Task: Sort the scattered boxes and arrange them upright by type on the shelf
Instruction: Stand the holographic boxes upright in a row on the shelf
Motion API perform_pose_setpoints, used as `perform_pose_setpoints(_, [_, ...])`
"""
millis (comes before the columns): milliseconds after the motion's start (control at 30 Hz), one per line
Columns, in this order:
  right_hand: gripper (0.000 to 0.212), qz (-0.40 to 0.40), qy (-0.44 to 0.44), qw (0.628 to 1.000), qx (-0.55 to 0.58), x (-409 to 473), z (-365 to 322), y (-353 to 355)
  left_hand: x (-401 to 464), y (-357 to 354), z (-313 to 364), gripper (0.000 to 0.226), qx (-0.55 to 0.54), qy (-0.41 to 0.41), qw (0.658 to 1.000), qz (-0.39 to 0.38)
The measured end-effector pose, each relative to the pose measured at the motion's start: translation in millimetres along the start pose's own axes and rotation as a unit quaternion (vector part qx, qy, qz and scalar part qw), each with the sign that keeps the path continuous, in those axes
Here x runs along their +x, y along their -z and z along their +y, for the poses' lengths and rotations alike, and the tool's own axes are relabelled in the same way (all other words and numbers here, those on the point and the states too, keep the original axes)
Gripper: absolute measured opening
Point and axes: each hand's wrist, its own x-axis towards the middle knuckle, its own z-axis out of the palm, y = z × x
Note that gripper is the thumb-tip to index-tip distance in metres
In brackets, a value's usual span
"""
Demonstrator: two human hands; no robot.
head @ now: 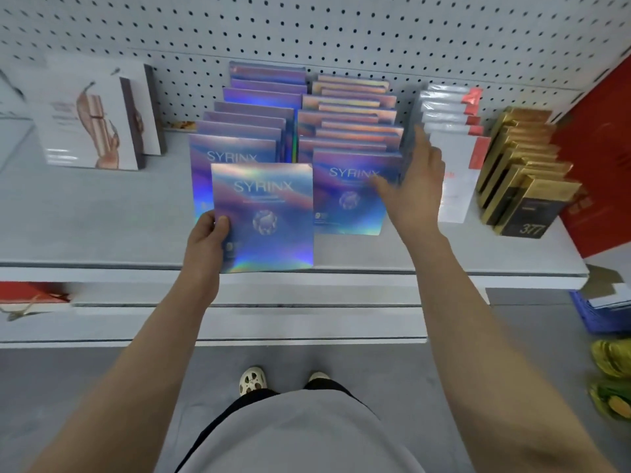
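We noted the left hand (pixel 208 230) pinching a flat holographic blue SYRINX box (pixel 263 216) upright at the grey shelf (pixel 102 213) front, before the left holographic row (pixel 252 110). The right hand (pixel 413 192), fingers spread, touched the right row (pixel 351 131).

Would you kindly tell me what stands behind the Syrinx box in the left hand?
Behind the held box stands a row of matching holographic boxes reaching the pegboard; their lower fronts are covered.
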Motion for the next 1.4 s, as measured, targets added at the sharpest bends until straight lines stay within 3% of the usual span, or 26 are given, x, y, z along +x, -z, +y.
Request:
perform_pose_setpoints(67, [0.063, 0.032, 0.088, 0.995, 0.027, -3, -25, -5, 2, 4, -2, 0.013, -0.007, 0.009, 1.0, -0.009])
perform_pose_setpoints(133, [0.054, -0.087, 0.137, 0.984, 0.073, -5, -51, -19, 5, 9, -2, 0.005, -0.013, 0.007, 0.999, -0.028])
perform_pose_setpoints(200, [0.057, -0.241, 0.147, 0.958, 0.051, -6, -71, -33, 6, 13, 0, 0.007, -0.005, -0.006, 0.999, -0.039])
perform_pose_setpoints(267, [0.053, -0.312, 0.132, 0.94, 0.03, -6, -83, -44, 10, 17, 1, 0.008, 0.021, -0.028, 0.999, -0.033])
perform_pose_setpoints(433, [0.047, -0.265, 0.155, 0.951, 0.044, -11, -102, -61, 23, 31, 5, 0.026, 0.13, -0.082, 0.988, 0.019])
perform_pose_setpoints(600, [0.047, -0.181, 0.21, 0.955, -0.102, -8, -117, -82, 33, 35, 13, 0.041, 0.198, -0.126, 0.972, 0.026])
perform_pose_setpoints(733, [0.053, -0.125, 0.249, 0.94, -0.196, 2, -119, -93, 44, 39, 11, 0.048, 0.238, -0.112, 0.965, -0.006])
perform_pose_setpoints(900, [0.053, -0.15, 0.264, 0.92, -0.246, 7, -120, -101, 61, 45, -4, 0.069, 0.26, -0.067, 0.963, -0.025])
perform_pose_setpoints(1133, [0.048, -0.162, 0.283, 0.913, -0.245, 7, -117, -96, 53, 40, 2, 0.063, 0.256, -0.064, 0.964, -0.004])
perform_pose_setpoints(1400, [0.031, -0.108, 0.316, 0.937, -0.102, -26, -115, -93, 9, 48, 13, 0.032, 0.216, -0.11, 0.967, 0.08])
